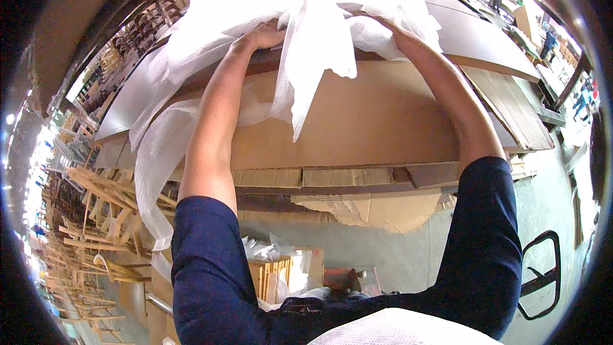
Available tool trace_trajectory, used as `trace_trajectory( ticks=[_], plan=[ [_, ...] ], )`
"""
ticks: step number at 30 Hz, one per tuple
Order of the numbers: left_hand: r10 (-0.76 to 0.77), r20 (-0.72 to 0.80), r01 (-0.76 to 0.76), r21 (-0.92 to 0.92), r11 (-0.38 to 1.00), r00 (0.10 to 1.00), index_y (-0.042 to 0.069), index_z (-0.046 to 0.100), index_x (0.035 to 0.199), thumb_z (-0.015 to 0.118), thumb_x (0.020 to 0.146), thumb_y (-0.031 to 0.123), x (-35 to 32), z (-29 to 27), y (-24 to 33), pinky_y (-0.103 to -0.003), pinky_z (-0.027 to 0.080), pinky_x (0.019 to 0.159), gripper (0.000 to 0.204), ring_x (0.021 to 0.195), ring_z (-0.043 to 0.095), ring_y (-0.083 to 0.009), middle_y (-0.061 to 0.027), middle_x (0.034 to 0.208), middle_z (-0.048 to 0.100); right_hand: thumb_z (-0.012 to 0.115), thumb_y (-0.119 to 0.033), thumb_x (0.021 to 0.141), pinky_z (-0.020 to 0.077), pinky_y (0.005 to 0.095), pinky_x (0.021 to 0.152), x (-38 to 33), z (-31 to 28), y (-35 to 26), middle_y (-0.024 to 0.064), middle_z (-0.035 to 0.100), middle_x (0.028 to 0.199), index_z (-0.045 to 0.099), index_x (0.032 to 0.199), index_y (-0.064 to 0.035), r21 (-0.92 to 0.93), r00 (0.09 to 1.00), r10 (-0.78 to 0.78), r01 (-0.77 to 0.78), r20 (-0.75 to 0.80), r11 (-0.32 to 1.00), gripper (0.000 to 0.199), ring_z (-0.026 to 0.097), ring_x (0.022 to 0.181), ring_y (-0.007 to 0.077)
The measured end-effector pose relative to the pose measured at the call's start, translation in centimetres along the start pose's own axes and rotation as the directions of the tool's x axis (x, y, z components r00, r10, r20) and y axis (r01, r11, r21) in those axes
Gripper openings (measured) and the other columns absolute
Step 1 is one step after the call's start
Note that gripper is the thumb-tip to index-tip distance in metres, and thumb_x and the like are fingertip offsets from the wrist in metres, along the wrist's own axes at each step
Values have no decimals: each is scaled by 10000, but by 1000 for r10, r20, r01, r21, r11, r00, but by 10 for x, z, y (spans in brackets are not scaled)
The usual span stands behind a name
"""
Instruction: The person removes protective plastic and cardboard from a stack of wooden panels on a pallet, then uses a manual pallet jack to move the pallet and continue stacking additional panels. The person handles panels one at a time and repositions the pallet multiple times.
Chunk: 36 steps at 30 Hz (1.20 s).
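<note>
Both arms reach forward over a stack of flat boards. White foam sheet (316, 38) lies bunched across its far side, with a pointed flap hanging down between my hands. My left hand (263, 36) is closed on the foam, its fingertips partly covered. On the right, my right hand (382, 22) is closed on the same sheet, with foam folds around the wrist and fingers. Beneath them a broad brown cardboard sheet (377, 115) lies on the stack. A long strip of foam (153, 172) trails off the left side.
White panels (482, 35) and a brown board (507, 102) lie at the stack's right. Wooden chair parts (108, 204) are piled on the left. A black curved frame (543, 275) rests on the floor at right. Several people (549, 41) stand far off.
</note>
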<state>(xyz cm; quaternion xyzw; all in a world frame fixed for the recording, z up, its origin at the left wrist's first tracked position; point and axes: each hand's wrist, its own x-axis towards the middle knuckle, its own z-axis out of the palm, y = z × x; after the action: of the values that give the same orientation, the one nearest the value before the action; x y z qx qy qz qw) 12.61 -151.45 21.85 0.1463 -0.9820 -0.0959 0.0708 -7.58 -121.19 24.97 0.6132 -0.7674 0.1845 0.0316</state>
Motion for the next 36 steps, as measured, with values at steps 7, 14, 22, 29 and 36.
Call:
trace_trajectory(
  ticks=[7, 14, 22, 29, 36],
  plan=[
    [-29, -523, 50, 26, 998, 852, 100, 555, 1244, 518, 860, 251, -33, -56, 31, -400, 390, 1014, 414, 1187, 515, -292, -135, 1279, 549, 376, -443, 939, 415, 388, 997, -8, 12, 5, 158, 536, 1251, 424, 1339, -69, 18, 996, 58, -57, -62, 998, 549, 529, 1155, 285],
    [79, -482, -76, 25, 997, 873, 124, 573, 1210, 432, 899, 368, -75, -52, 73, -433, 402, 998, 419, 1144, 536, -344, -156, 1218, 574, 388, -392, 945, 422, 392, 991, -19, 15, 0, 165, 547, 1228, 434, 1323, -43, -40, 990, 75, -80, -118, 996, 516, 536, 1147, 283],
    [108, -970, -218, 60, 974, 217, 109, 596, 1117, 551, 824, 203, -364, -6, 142, -423, 491, 825, 311, 953, 590, -328, -122, 1071, 609, 401, -333, 952, 429, 396, 985, -60, 43, -80, 173, 560, 1202, 444, 1304, -14, -52, 921, -243, 238, -304, 970, 478, 544, 1138, 281],
    [-997, -10, 625, -780, -37, -72, 32, 597, 1143, 626, 761, 143, -745, 306, 211, -391, 406, 971, 399, 1111, 536, -319, -170, 1174, 582, 412, -282, 957, 436, 400, 979, -189, 76, -227, 180, 571, 1179, 453, 1288, 12, 227, 886, -370, 435, -280, 871, 445, 551, 1130, 279],
    [-845, 91, 591, -675, -441, -527, -54, 551, 1165, 675, 789, 350, -949, 463, 218, -369, 495, 829, 566, 945, 637, -279, -207, 1075, 631, 424, -231, 963, 443, 404, 973, -302, 300, -401, 187, 582, 1156, 463, 1272, 38, 753, 551, -523, -373, 650, 542, 412, 558, 1122, 277]
  ],
)
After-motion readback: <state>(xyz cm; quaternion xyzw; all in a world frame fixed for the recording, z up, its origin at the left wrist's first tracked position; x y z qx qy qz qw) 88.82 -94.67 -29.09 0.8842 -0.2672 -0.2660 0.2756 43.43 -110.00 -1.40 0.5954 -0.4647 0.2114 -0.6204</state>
